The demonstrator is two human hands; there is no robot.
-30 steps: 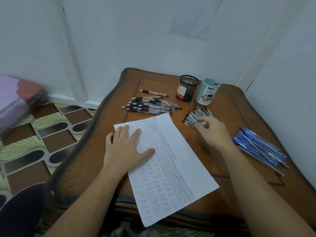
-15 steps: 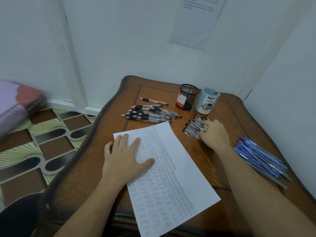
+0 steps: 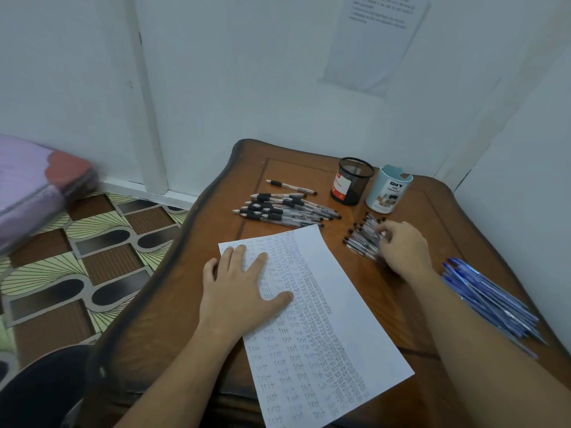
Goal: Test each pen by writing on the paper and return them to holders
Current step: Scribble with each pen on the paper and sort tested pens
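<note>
- Under the right hand [image 3: 403, 251]: a small pen cluster [image 3: 363, 239], clear barrels with dark tips, lying on the table [image 3: 432, 217]. Fingers are curled down onto the cluster's near end; whether they have closed on one pen cannot be told, since the fingertips blur into the barrels.
- Left of that hand, across a strip of bare wood: the paper [image 3: 333, 304], laid aslant, its left and middle columns filled with small repeated handwritten words, its right margin blank.
- On the paper's upper left part: the left hand [image 3: 244, 291], palm down, fingers spread flat, thumb pointing toward the right hand; it grasps nothing and pins the sheet.
- Beyond the left hand's fingertips, past the paper's far edge: a larger pen pile [image 3: 284, 208] with black rubber sleeves, and one single pen [image 3: 292, 187] lying apart on its far side.
- Beyond the right hand, near the table's far edge: two holders side by side, a black mesh cup [image 3: 352, 180] with a red-and-white label and a pale blue cup [image 3: 387, 189] marked "DIY". No pen shows above either rim.
- Right of the right wrist and forearm: blue pens [image 3: 491, 298] heaped near the table's right edge.
- Off the table to the left: a patterned floor [image 3: 77, 261].
</note>
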